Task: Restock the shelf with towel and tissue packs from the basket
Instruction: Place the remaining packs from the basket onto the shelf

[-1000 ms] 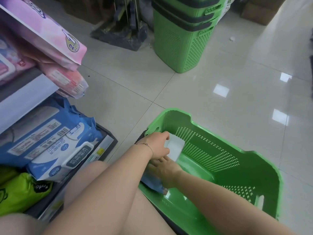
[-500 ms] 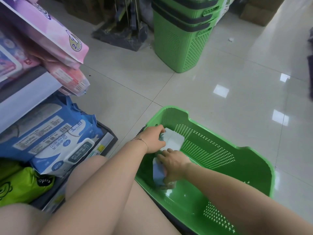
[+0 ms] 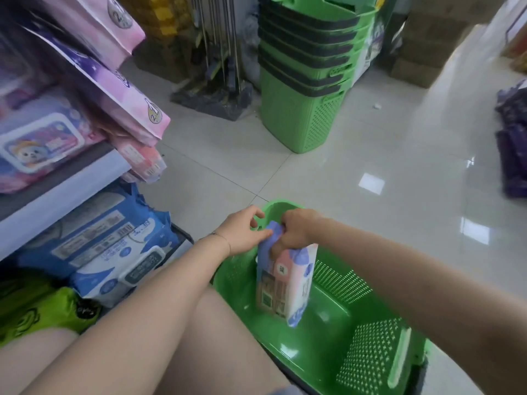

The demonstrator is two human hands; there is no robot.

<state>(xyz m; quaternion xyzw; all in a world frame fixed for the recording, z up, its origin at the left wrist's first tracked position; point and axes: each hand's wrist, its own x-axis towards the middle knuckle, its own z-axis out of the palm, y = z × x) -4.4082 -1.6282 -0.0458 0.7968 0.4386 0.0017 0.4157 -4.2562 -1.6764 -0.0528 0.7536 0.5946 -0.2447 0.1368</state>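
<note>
The pack (image 3: 285, 283) has risen upright in the basket (image 3: 322, 349), hands (image 3: 242, 232) (image 3: 296, 229) at its top.

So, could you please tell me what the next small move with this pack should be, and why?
Probably lift the pack a little higher, clear of the rim of the basket, so it can go to the shelf on the left. The right hand grips its top, the left hand touches it there, and its lower end hangs inside the basket.
</note>
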